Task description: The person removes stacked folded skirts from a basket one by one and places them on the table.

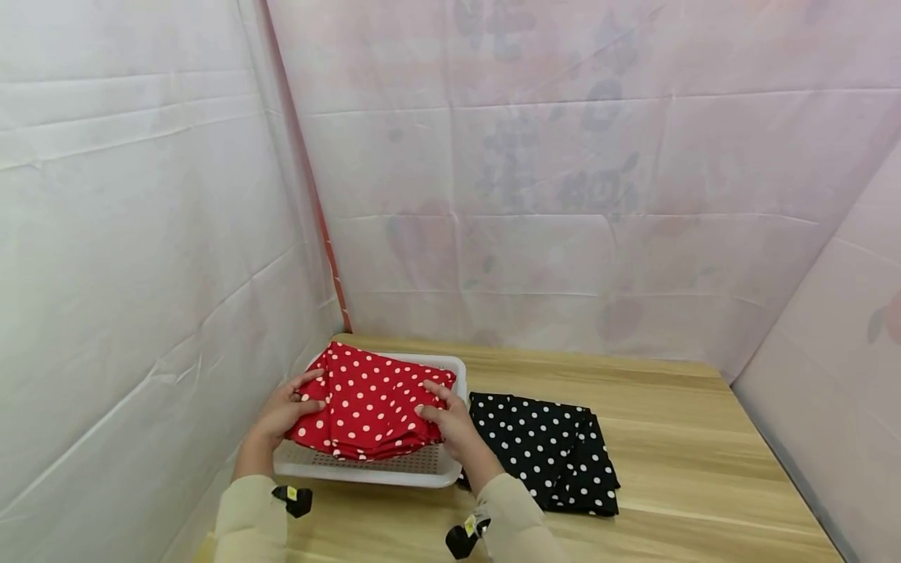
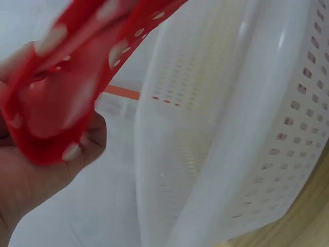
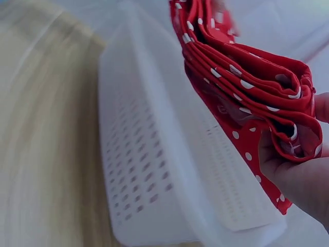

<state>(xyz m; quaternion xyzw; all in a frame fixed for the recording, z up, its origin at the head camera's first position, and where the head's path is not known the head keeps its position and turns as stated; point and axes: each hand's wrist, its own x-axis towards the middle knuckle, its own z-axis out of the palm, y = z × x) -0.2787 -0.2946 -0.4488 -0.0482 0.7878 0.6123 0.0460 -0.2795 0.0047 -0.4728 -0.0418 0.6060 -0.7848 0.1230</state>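
A folded red cloth with white polka dots (image 1: 376,403) is held by both hands above a white plastic basket (image 1: 450,469). My left hand (image 1: 285,407) grips its left edge, thumb on top and fingers underneath. On the opposite edge, my right hand (image 1: 450,418) pinches the folded layers. The right wrist view shows several stacked folds of the red cloth (image 3: 257,92) between thumb and fingers of the right hand (image 3: 303,180). In the left wrist view the cloth (image 2: 56,103) bends round in the left hand (image 2: 41,180), beside the perforated basket wall (image 2: 288,139).
Right of the basket, a folded black cloth with white dots (image 1: 549,453) lies on the wooden table (image 1: 690,446); the right forearm overlaps it. Pale sheet walls (image 1: 535,195) enclose the table at the left, back and right.
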